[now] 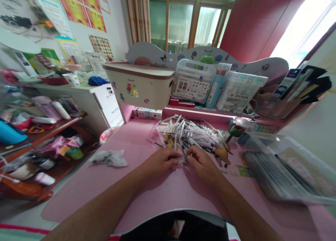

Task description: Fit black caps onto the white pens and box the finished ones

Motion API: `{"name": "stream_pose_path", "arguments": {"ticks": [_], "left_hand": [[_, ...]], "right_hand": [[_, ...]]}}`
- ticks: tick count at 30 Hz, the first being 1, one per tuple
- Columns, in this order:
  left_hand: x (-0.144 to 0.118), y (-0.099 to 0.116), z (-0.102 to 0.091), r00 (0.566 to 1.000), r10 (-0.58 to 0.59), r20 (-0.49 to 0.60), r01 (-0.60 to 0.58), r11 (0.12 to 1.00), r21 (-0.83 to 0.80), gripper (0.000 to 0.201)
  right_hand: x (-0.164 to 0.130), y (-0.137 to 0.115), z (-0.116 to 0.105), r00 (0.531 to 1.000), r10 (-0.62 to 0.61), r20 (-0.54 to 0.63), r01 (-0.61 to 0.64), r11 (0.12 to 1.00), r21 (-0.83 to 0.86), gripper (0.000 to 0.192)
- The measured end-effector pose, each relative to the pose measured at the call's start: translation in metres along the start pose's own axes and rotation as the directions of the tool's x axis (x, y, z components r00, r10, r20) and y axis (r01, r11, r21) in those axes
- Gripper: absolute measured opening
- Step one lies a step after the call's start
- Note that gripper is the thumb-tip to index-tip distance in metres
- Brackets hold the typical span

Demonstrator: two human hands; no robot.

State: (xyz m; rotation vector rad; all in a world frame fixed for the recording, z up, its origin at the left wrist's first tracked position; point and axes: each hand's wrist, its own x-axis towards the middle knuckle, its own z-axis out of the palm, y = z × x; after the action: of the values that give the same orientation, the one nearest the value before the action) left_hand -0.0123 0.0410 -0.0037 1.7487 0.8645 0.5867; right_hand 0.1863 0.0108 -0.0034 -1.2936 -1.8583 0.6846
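My left hand [164, 161] is closed in a pinch over the pink desk, around the end of a small white tube [181, 158]. Close beside it, my right hand [201, 161] pinches a thin dark rod [186, 159] that looks like a pen refill. The fingertips of both hands nearly meet, and they partly hide both pieces. Just beyond the hands lies a loose pile of white pen-like tubes [193, 130] mixed with thin dark rods. Small black pieces [208, 149], perhaps caps, lie at its right near a yellow-brown figure [222, 155].
A clear plastic box [299, 195] of dark pen-like sticks stands on the right. Crumpled clear plastic [111, 158] lies on the left of the desk [86, 188]. Behind are a can [237, 127] and a shelf carrying a cream bin [141, 88] and marker cases [193, 81].
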Motion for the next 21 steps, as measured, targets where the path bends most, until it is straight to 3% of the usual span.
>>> {"name": "stream_pose_path", "arguments": {"ticks": [6, 11, 13, 15, 17, 19, 21], "left_hand": [[0.0, 0.005, -0.004, 0.994, 0.111, -0.011, -0.107, 0.979, 0.174, 0.034], [0.001, 0.002, -0.005, 0.979, 0.175, -0.104, -0.145, 0.957, 0.251, 0.033], [0.002, 0.004, -0.007, 0.966, 0.174, -0.191, -0.141, 0.975, 0.171, 0.028], [0.002, 0.007, -0.011, 0.94, 0.129, -0.316, -0.138, 0.99, -0.006, 0.023], [0.003, 0.01, -0.017, 0.887, 0.056, -0.458, -0.175, 0.96, -0.22, 0.02], [0.005, 0.011, -0.024, 0.793, -0.015, -0.609, -0.261, 0.894, -0.363, 0.019], [0.007, 0.01, -0.028, 0.758, -0.144, -0.636, -0.27, 0.819, -0.507, 0.021]], "right_hand": [[0.001, 0.0, 0.002, 1.0, 0.028, 0.012, -0.028, 0.999, -0.033, 0.013], [0.0, 0.001, 0.005, 1.0, 0.011, 0.014, -0.01, 0.999, -0.041, 0.017], [-0.003, 0.0, 0.006, 0.999, 0.006, -0.035, -0.006, 1.0, 0.005, 0.011], [-0.004, 0.0, 0.006, 0.993, 0.036, -0.109, -0.028, 0.997, 0.075, 0.007], [-0.003, 0.003, 0.005, 0.977, 0.122, -0.178, -0.095, 0.984, 0.154, 0.015], [0.001, 0.009, 0.003, 0.958, 0.182, -0.222, -0.14, 0.971, 0.193, 0.021], [0.003, 0.014, 0.003, 0.951, 0.172, -0.257, -0.131, 0.977, 0.17, 0.019]]}}
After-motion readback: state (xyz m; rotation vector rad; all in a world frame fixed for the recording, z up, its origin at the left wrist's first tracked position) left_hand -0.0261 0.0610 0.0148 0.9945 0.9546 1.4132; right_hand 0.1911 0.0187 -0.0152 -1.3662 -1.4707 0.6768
